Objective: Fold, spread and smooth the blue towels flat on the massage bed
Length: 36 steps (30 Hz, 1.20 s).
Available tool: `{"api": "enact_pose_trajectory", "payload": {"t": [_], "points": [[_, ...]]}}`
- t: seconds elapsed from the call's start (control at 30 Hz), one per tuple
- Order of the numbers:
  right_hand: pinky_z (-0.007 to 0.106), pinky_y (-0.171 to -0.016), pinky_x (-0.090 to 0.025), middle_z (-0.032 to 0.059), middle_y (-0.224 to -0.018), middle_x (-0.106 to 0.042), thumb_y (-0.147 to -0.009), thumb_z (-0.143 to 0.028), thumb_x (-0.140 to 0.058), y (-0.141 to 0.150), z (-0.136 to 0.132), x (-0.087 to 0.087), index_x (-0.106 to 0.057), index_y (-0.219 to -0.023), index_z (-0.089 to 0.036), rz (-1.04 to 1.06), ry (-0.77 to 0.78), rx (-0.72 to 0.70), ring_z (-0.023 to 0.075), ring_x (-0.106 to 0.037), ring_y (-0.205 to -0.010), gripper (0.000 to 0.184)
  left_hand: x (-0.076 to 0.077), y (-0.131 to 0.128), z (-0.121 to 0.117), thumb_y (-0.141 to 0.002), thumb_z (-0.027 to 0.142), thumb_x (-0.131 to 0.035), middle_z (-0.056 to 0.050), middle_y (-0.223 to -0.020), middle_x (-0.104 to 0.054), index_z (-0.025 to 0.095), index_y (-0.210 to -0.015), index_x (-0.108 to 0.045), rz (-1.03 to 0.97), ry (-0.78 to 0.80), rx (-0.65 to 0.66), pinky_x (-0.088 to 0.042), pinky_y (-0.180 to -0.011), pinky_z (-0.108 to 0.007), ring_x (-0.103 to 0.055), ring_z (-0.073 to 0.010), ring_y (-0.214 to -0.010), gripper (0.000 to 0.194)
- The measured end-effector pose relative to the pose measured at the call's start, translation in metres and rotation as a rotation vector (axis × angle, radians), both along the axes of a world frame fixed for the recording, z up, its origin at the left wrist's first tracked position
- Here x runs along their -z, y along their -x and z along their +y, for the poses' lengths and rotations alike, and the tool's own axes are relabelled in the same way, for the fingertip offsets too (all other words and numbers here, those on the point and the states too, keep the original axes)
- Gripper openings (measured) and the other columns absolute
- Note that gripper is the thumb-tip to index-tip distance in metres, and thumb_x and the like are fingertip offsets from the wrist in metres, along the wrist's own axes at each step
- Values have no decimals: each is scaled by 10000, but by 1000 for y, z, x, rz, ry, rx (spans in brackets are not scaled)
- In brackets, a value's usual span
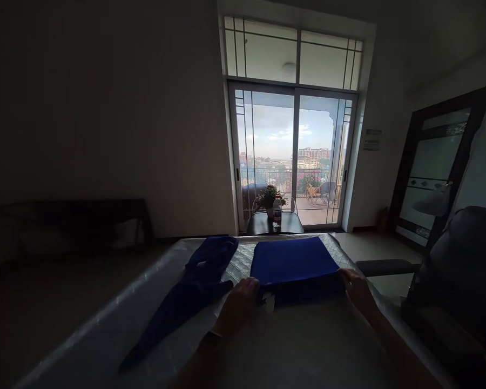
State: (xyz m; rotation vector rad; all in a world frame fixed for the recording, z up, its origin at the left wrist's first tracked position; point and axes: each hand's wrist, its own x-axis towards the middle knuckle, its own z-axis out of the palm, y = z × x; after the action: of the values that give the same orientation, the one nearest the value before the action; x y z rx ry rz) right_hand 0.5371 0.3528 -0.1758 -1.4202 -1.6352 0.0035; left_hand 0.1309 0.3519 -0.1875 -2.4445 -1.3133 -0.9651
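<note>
A blue folded garment (294,260) lies spread in a rough rectangle on the plastic-covered mattress (164,278). Its near edge is pinched at both corners: my left hand (243,297) grips the left one, my right hand (354,289) the right. Below that edge a darker blue flap hangs in shadow, and a small white label (269,301) shows beside my left hand. The exact kind of garment cannot be made out. To the left of my left hand, a second blue garment (186,292) lies crumpled and stretched out. A dark band circles my left wrist.
Beyond the mattress stands a small dark table (255,222) with a potted plant (269,199) and a bottle (277,212). Behind it are glass sliding doors (295,156). At the right are a dark chair (461,270) and a glazed door (437,167). The room is dim.
</note>
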Motion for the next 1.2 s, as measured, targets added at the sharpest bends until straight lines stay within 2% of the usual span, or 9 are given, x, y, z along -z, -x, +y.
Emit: {"api": "enact_pose_trajectory", "payload": {"t": [0.17,0.33,0.47,0.57,0.67,0.73,0.83,0.97,1.2], "points": [[418,-955,-521,130,-1143,-730,-952,-359,-421,-8,0,-2,-709,-1072,-196,-51,72,-42,266,-689,-1049,352,-9,0,-5,-997,78,-405,-67,-949,-677,199,-956,-583,115,-128,37,-525,-868,-384,-636,-227,-925,219],[381,-924,-528,109,-1132,-721,-944,-337,-407,-10,-6,10,-703,-1059,-212,-95,128,-54,241,-690,-1014,342,-8,-5,-11,-966,57,-431,-53,-908,-657,214,-887,-569,145,-100,13,-507,-811,-372,-618,-214,-860,224],[387,-940,-522,86,-1109,-731,-930,-289,-426,-9,-8,15,-705,-1051,-232,-221,109,16,251,-673,-1062,309,-8,-5,-13,-941,101,-476,-53,-907,-668,220,-872,-586,146,-95,5,-511,-835,-393,-625,-222,-885,175],[421,-1006,-494,101,-1150,-727,-904,-237,-458,-4,-6,12,-716,-1026,-225,-372,45,74,276,-642,-1148,285,-5,-4,-10,-907,139,-504,-107,-1068,-699,207,-962,-623,117,-178,-32,-519,-929,-456,-640,-271,-1035,148],[466,-1124,-426,113,-1373,-643,-926,-236,-458,9,-4,12,-688,-1225,-212,-457,-45,62,286,-554,-1316,378,-1,-5,-4,-919,149,-474,-147,-1386,-625,179,-1249,-606,67,-231,-9,-466,-1096,-487,-555,-295,-1317,357],[510,-1195,-347,86,-1511,-545,-963,-286,-453,20,-4,15,-610,-1387,-239,-495,-50,22,293,-438,-1439,455,2,-7,-1,-937,150,-448,-133,-1550,-505,177,-1447,-491,86,-191,26,-420,-1167,-491,-442,-284,-1452,513],[545,-1218,-312,40,-1592,-458,-1010,-410,-436,29,-6,24,-508,-1502,-301,-525,62,-40,301,-340,-1507,509,4,-10,0,-976,182,-440,-111,-1605,-443,202,-1542,-398,180,-69,144,-405,-1196,-491,-380,-262,-1499,568],[541,-1236,-290,42,-1609,-432,-1022,-489,-415,29,-9,32,-454,-1544,-301,-524,146,-60,297,-321,-1518,556,-1,-10,-8,-1016,303,-484,-82,-1557,-511,255,-1519,-458,141,87,180,-432,-1185,-467,-462,-239,-1448,505],[549,-1225,-315,22,-1603,-439,-1019,-524,-416,26,-10,32,-474,-1528,-327,-523,147,-71,300,-318,-1519,550,-8,-16,-18,-977,317,-567,-106,-1479,-591,223,-1436,-575,106,144,148,-452,-1166,-473,-501,-268,-1418,468]]}}
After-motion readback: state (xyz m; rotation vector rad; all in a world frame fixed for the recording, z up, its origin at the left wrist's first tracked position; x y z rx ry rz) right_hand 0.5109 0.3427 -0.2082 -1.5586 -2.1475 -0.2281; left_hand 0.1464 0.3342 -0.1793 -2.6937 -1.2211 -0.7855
